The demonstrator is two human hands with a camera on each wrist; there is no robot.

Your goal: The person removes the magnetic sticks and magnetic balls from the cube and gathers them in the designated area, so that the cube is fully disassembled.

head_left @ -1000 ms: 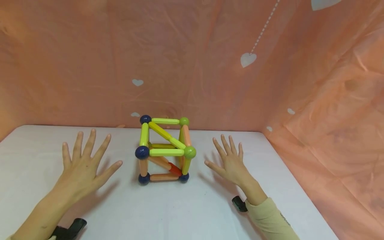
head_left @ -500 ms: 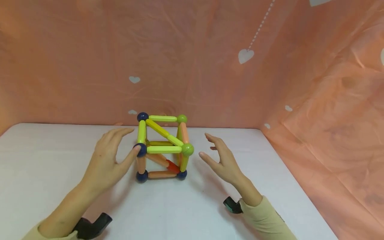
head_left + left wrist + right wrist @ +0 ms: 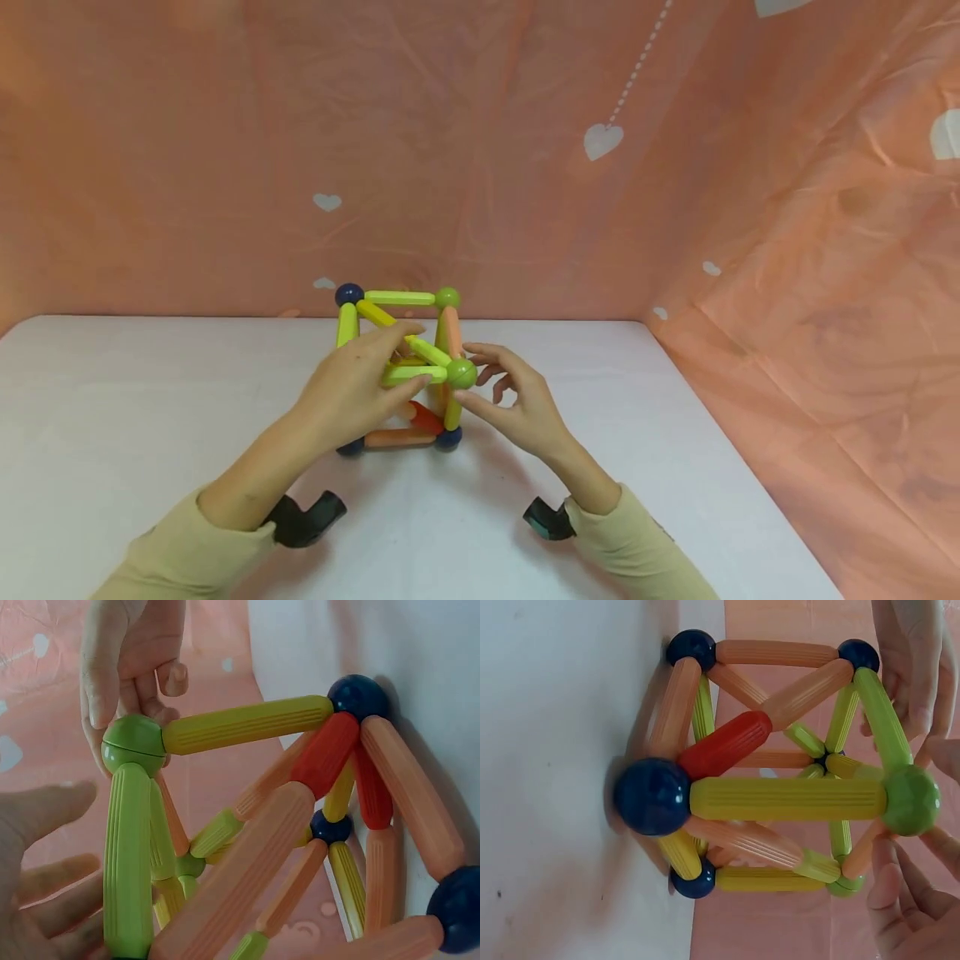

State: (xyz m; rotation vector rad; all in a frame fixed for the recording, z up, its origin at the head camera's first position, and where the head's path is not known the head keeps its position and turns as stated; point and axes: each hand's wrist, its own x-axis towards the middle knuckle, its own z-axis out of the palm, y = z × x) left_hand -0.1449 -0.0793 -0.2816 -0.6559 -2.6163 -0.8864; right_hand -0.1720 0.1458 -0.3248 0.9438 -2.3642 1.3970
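Observation:
A cube frame of plastic rods and balls stands on the white table. Its upper corners show green balls and a dark blue one; its lower front corners are dark blue. My left hand reaches over the near left upper corner and covers its ball. Its fingers lie beyond the front lime rod, its thumb on the near side. From the right my right hand brings thumb and index finger around the near green ball, fingertips right at its surface. In the right wrist view a red rod slants across one side.
Black wrist-camera mounts sit under both wrists, close over the table. A pinkish-orange cloth with white hearts hangs behind the table and along its right side.
Both hands, spread flat on either side a second ago, have moved inward to the frame. The left now overlaps its left corner and the right has come to the green ball. The frame keeps its place.

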